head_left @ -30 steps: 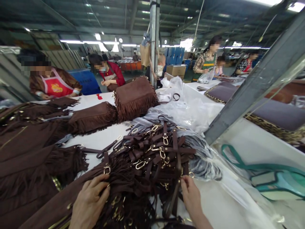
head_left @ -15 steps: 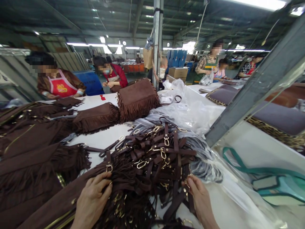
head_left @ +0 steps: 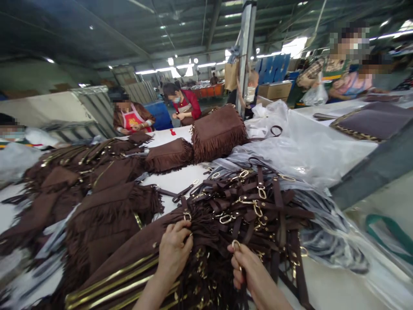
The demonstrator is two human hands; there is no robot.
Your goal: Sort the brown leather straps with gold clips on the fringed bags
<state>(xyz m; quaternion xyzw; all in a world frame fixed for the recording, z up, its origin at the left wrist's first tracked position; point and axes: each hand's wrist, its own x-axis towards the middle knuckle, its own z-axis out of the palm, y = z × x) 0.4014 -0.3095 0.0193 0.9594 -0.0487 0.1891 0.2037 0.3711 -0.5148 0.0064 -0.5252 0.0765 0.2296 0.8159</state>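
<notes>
My left hand (head_left: 173, 254) presses down on the fringe of a brown suede bag (head_left: 129, 267) with gold zip lines, fingers curled onto the fringe near a gold clasp. Beside it, my right hand (head_left: 248, 271) is closed around a brown strap (head_left: 241, 258), its gold clip ring showing above my fingers. A heap of brown straps with gold clips (head_left: 258, 206) lies just beyond both hands on clear plastic.
Piles of brown fringed bags (head_left: 97, 185) cover the white table (head_left: 176, 181) to the left, and one (head_left: 219, 131) stands upright farther back. Crumpled clear plastic bags (head_left: 306, 146) lie right. Several co-workers stand behind the table. A grey post (head_left: 245, 51) rises at the back.
The view has swung left. My right hand has moved left toward the bag and closed on a strap with its clip. My left hand stays on the fringe.
</notes>
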